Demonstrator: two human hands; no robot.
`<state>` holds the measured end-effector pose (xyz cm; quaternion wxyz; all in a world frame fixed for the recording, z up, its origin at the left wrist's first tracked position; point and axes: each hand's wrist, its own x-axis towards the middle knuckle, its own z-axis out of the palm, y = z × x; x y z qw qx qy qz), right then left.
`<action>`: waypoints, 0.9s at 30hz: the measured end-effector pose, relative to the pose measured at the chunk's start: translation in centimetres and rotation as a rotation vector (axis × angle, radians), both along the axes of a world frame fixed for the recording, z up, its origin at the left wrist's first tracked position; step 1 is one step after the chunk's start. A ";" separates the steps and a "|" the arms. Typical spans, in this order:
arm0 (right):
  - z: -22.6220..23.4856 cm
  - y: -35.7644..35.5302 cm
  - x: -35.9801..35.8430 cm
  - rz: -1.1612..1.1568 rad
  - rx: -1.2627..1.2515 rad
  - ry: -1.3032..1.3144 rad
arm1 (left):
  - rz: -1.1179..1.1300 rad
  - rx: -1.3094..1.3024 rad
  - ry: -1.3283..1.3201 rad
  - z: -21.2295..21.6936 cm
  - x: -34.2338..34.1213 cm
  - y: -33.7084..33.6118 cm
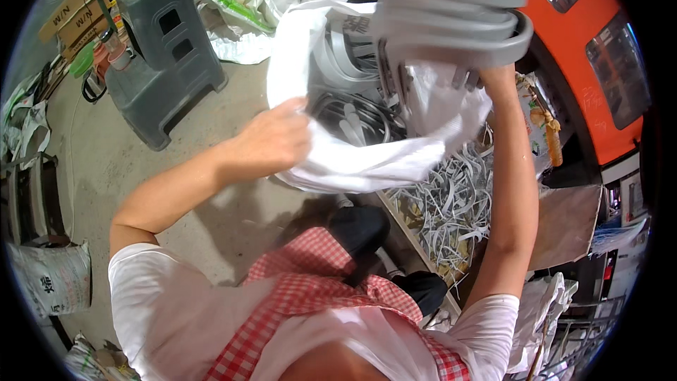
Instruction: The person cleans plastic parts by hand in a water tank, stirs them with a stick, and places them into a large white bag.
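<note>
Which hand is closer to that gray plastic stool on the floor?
The left hand. It grips the white bag's edge, on the side toward the gray stool. The right hand is far across, holding gray rings.

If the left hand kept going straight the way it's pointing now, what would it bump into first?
The left hand grips the white bag's rim and points into its mouth, so it would probably first meet the grey strips inside, though depth is hard to judge.

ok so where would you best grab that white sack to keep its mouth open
Grip the rolled rim of the white sack on its near left edge, where the left hand pinches it, coming from the left. The fabric bunches there, and the right hand with grey strips crowds the far side.
</note>
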<state>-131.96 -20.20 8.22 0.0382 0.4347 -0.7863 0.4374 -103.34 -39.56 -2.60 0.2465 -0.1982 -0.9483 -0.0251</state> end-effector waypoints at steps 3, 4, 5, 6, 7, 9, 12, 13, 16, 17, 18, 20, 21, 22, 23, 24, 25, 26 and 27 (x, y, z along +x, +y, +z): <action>-5.1 -3.5 -0.3 0.245 0.662 0.283 | -0.093 0.126 0.343 0.8 0.5 -0.6; -8.9 -5.8 2.5 0.262 0.829 0.523 | -0.100 0.128 0.330 0.8 0.3 -0.3; -11.2 -6.7 4.2 0.385 0.990 0.414 | -0.104 0.136 0.352 1.0 -0.7 0.5; -13.1 -8.5 5.8 0.263 0.992 0.435 | -0.091 0.130 0.380 1.3 -1.1 0.6; -13.6 -9.1 5.9 0.273 0.946 0.435 | -0.033 0.132 0.338 1.4 -1.2 0.4; -13.8 -9.1 5.4 0.219 0.784 0.499 | 0.025 0.098 0.373 1.9 -0.9 0.4; -10.5 -7.2 5.5 0.170 0.837 0.595 | 0.102 0.083 0.389 1.0 -1.2 1.0; -8.2 -6.2 5.4 0.149 0.793 0.612 | 0.126 0.120 0.371 1.0 -1.5 1.4; -2.8 -1.5 3.1 0.114 0.347 0.385 | 0.204 0.157 0.344 1.5 -1.4 3.7; -1.0 1.5 2.6 0.017 0.197 0.311 | 0.224 0.158 0.421 1.9 -1.3 5.5; 0.2 5.5 1.9 -0.093 0.056 0.246 | 0.235 0.172 0.502 1.9 -1.2 7.5; 0.2 11.6 -0.2 -0.256 -0.069 0.232 | -0.148 0.278 0.545 -0.2 0.9 9.4; -1.3 14.5 -1.8 -0.389 -0.027 0.172 | -0.408 0.448 0.354 0.3 -0.2 12.0; -4.7 19.9 -5.5 -0.404 0.124 0.170 | -0.701 0.638 0.152 0.5 -2.3 15.7; -8.1 24.8 -8.3 -0.396 0.250 0.170 | -0.750 0.687 0.004 0.2 -4.6 18.4; -11.4 27.1 -7.8 -0.383 0.199 -0.032 | -0.757 0.715 -0.146 -1.0 -6.9 20.1; -14.7 32.1 -8.1 -0.342 0.287 0.111 | -0.678 0.832 -0.283 -3.3 -8.8 21.9; -17.9 36.9 -7.6 -0.440 0.428 -0.045 | -0.585 0.937 -0.427 -5.6 -10.8 23.8; -20.5 40.4 -6.3 -0.608 0.528 -0.159 | -0.484 0.948 -0.508 -6.5 -12.7 25.5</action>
